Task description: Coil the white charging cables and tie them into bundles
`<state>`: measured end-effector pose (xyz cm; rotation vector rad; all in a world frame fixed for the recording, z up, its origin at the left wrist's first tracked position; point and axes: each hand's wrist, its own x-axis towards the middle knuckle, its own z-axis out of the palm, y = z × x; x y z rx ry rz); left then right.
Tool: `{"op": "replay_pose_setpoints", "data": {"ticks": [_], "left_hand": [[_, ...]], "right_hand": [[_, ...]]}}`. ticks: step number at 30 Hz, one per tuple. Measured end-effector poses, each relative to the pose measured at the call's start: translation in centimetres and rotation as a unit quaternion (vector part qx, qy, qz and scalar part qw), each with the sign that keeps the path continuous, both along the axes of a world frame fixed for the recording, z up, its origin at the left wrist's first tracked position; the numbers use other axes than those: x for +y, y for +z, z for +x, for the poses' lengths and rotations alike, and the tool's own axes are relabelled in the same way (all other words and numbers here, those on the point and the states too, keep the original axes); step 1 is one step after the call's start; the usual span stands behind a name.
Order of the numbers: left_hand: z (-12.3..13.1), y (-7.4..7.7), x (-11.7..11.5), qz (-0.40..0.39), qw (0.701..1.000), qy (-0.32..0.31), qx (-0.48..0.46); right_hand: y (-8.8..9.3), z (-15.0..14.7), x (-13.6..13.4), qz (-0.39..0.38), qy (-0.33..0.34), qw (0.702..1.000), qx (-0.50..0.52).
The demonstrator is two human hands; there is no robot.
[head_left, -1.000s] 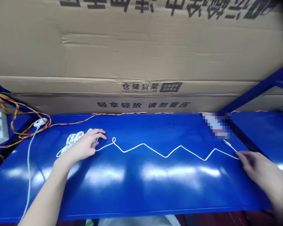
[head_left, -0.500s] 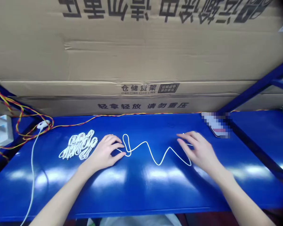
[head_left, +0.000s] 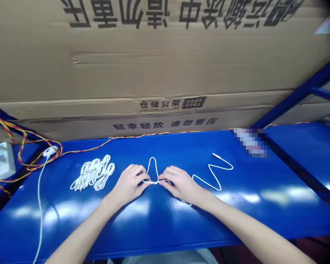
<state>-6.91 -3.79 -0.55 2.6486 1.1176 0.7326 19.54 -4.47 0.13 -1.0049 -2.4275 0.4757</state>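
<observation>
A thin white cable (head_left: 215,176) lies in zigzags over the blue surface, its plug end at the right. Near the middle, my left hand (head_left: 132,180) pinches the cable between thumb and fingers. Close beside it, my right hand (head_left: 178,184) grips the same cable, fingertips a short gap from the left ones. A narrow loop of the cable stands out behind the gap between both hands. Part of the cable runs hidden under my right hand and wrist. Left of my left hand rests a pile of bundled white cables (head_left: 95,172).
Large cardboard boxes (head_left: 165,69) wall off the back of the blue shelf (head_left: 143,234). Red and yellow twisted wires (head_left: 79,150) run along the rear edge. A white cord (head_left: 40,205) hangs down at the left, near a white power strip (head_left: 0,159). A blurred-out flat object (head_left: 250,142) lies at back right.
My right hand has let go near the cable's right end and moved left to grip it beside my left hand. My left hand has closed on the cable.
</observation>
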Motion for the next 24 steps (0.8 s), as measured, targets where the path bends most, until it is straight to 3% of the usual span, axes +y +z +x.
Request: {"op": "replay_pose_setpoints", "data": {"ticks": [3, 8, 14, 24], "left_hand": [[0.0, -0.4, 0.0, 0.012, 1.0, 0.0, -0.02], [-0.3, -0.1, -0.1, -0.003, 0.998, -0.013, -0.062], [-1.4, 0.4, 0.3, -0.048, 0.996, -0.003, -0.081], [-3.7, 2.3, 1.1, -0.117, 0.992, -0.016, 0.048]], "right_hand": [[0.6, -0.4, -0.2, -0.042, 0.012, 0.999, 0.021], [1.1, -0.1, 0.5, -0.001, 0.001, 0.998, -0.065], [0.5, 2.3, 2.7, 0.015, -0.121, 0.989, -0.083], [-0.2, 5.4, 4.6, 0.022, -0.185, 0.98, -0.072]]}}
